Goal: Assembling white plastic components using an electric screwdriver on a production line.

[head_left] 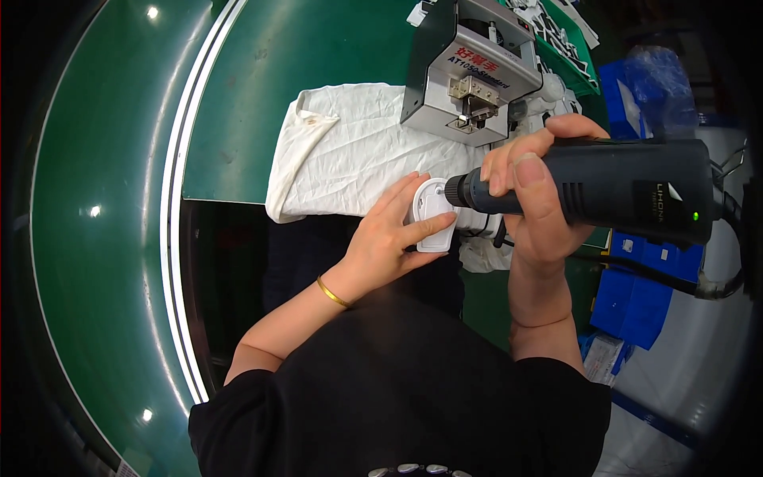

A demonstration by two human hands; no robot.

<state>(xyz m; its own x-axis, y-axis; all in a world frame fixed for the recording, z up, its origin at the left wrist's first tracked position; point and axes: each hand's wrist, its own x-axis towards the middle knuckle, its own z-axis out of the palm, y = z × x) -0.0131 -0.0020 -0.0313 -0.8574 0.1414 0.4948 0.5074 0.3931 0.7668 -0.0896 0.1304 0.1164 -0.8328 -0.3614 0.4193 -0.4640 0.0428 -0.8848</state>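
My left hand (393, 226) is closed around a small white plastic housing (434, 204), its thumb lying across the hollow face. In my right hand (539, 187) is a black electric screwdriver (628, 189), gripped round its body and lying nearly level. Its tip points left and meets the upper part of the housing; the bit itself is mostly hidden. Under and beyond my left hand lies a folded white cloth (358, 131). Just past the tool stands a grey screw feeder (453, 115) with a metal pick-up block at its front.
A green bin (584, 63) of parts stands at the far right, with white pieces (548, 99) beside the feeder. Blue boxes (636, 298) line the right side. The screwdriver's thick cable (660, 274) loops at the right. A green conveyor belt (87, 215) runs along the left.
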